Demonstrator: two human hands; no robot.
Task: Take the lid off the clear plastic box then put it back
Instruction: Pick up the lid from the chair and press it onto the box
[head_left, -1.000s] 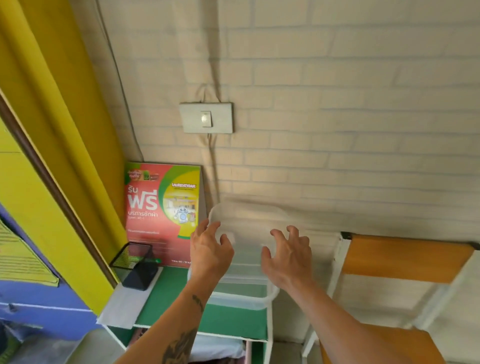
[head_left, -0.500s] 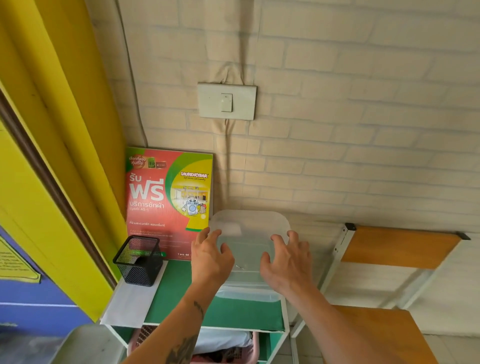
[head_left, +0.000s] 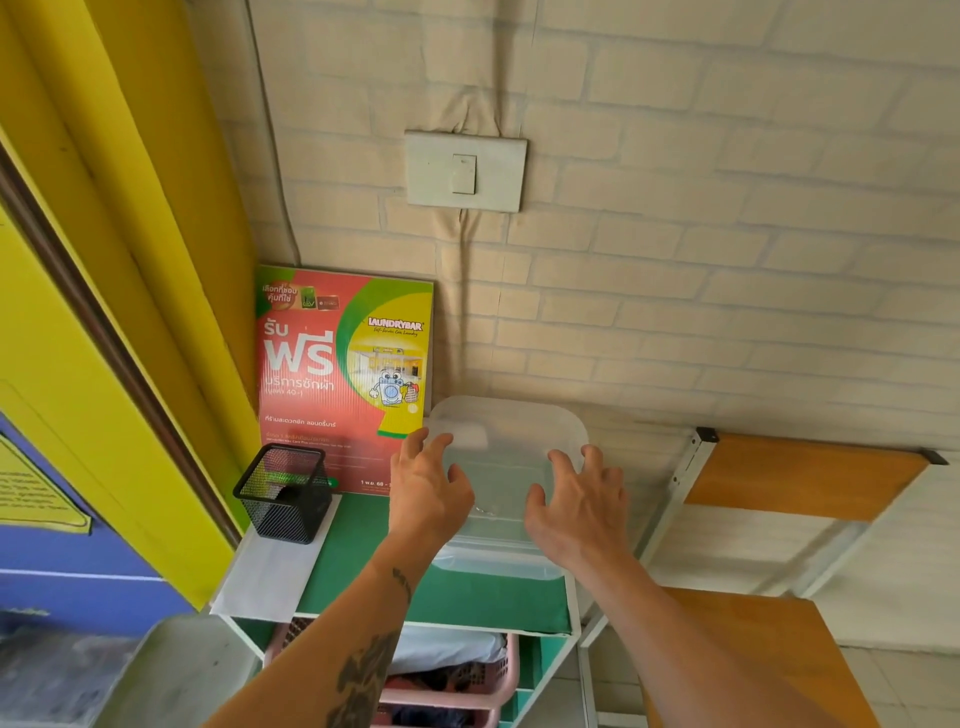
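Note:
A clear plastic box (head_left: 498, 564) stands on the right end of a green shelf top (head_left: 363, 561), against the brick wall. Its clear lid (head_left: 504, 457) lies over the box, the far edge looking a little raised toward the wall. My left hand (head_left: 423, 493) grips the lid's left side, fingers curled over the edge and thumb on top. My right hand (head_left: 576, 506) grips the right side the same way. Whether the lid is seated on the rim is hard to tell through the clear plastic.
A black mesh pen cup (head_left: 283, 493) stands at the shelf's left end, with a red laundry poster (head_left: 332, 374) leaning on the wall behind it. A pink basket (head_left: 457, 691) sits on the shelf below. A wooden-topped frame (head_left: 800, 478) stands close on the right.
The lid was held up and tilted above the box a second ago. Both hands have since brought it down over the box and stay on its sides.

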